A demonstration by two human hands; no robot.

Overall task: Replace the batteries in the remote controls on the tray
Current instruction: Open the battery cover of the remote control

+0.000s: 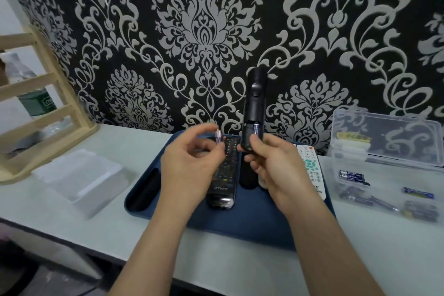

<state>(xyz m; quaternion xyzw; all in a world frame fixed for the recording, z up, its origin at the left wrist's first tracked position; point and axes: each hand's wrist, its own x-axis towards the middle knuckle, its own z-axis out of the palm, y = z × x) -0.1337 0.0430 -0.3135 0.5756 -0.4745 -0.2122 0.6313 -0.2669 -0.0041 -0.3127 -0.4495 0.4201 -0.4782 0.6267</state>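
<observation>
The right hand [269, 163] is gripping an upright black remote [254, 108] – battery bay open – while the left hand [192, 166] is pinching an AAA battery [218, 136] above the blue tray [259, 221].

I recorded one legible marking: a white logo low on the black remote [221, 176] lying on the tray [252, 221]. It read roughly "TMTF", with the letters uncertain through blur. Print on the white remote [311, 168], the yellow label [353, 136] on the clear box lid, the blue batteries [351, 175] and the bottle's green label [39, 103] could not be read.
</observation>
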